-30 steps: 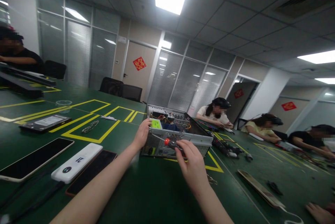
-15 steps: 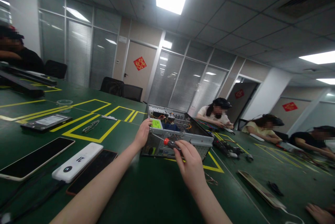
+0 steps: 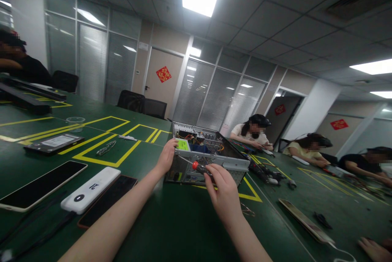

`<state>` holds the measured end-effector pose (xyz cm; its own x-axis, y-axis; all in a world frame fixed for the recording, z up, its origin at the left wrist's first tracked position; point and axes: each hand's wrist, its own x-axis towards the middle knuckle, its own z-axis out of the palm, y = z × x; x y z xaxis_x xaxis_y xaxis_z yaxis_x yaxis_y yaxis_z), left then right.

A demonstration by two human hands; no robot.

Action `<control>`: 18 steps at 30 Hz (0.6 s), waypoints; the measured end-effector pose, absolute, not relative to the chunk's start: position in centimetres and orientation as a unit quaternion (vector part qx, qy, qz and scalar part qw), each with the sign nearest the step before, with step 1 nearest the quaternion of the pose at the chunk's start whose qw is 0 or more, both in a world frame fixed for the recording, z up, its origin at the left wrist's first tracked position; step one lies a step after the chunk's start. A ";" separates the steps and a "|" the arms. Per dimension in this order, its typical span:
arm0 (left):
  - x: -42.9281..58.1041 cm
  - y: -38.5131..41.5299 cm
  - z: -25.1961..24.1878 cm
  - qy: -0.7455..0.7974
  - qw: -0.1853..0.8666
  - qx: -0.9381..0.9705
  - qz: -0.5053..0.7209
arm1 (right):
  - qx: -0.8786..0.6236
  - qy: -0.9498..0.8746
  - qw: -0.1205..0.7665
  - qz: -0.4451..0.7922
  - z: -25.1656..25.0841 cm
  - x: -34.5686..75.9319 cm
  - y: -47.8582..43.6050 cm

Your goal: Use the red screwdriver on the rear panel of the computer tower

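An opened metal computer case [image 3: 226,163] lies in front of me, with wires and parts showing inside. A box with a bright green label [image 3: 183,144], perhaps the power supply, sits in its left corner. My left hand [image 3: 167,158] grips the case at that corner, fingers bent over the edge. My right hand [image 3: 222,186] is closed around the handle of a screwdriver [image 3: 199,167], black with a red collar. Its shaft points left towards the panel facing me, near the left hand. I cannot tell whether the tip sits in a screw.
To the left lie a hard drive [image 3: 53,143], a phone [image 3: 43,184], a white power bank [image 3: 91,189] and a dark phone [image 3: 107,200]. Another phone [image 3: 306,221] lies right, near another person's hand [image 3: 375,249]. Dark cables [image 3: 269,174] bunch beside the case. Several people sit around the table.
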<state>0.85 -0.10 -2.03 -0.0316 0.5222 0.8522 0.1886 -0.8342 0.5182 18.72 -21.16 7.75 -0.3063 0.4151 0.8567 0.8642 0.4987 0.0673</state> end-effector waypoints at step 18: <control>0.9 -0.1 -2.0 0.251 0.115 0.686 0.673 | -0.351 -0.790 0.359 -0.351 5.7 16.5 -22.5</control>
